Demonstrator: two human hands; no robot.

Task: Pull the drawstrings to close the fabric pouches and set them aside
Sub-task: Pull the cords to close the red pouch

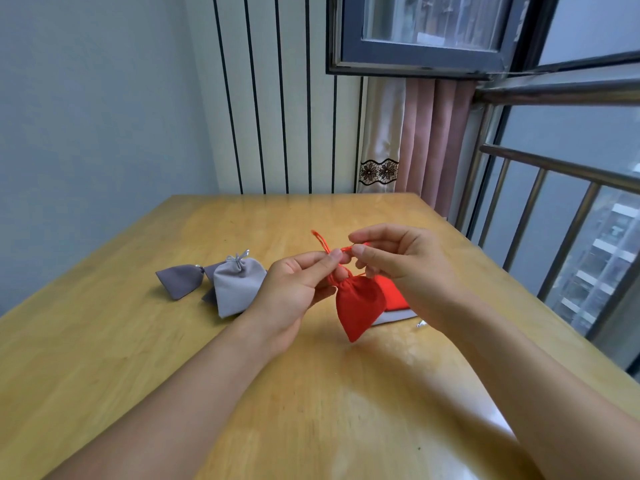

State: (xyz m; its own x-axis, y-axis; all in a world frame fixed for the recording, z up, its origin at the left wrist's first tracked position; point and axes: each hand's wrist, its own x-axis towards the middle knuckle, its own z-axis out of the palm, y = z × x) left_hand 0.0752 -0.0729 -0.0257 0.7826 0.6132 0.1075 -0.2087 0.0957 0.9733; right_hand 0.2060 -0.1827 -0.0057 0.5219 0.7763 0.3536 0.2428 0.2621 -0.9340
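Red pouch (360, 303) cinched; our left hand (298, 292) and right hand (401, 261) pinch its drawstrings (341, 252). Uneven pulling could snag the cord.

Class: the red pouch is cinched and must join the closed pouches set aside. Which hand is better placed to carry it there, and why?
Left. The left hand pinches the red pouch's cord and is nearer the grey pouches; the right hand would cross over.
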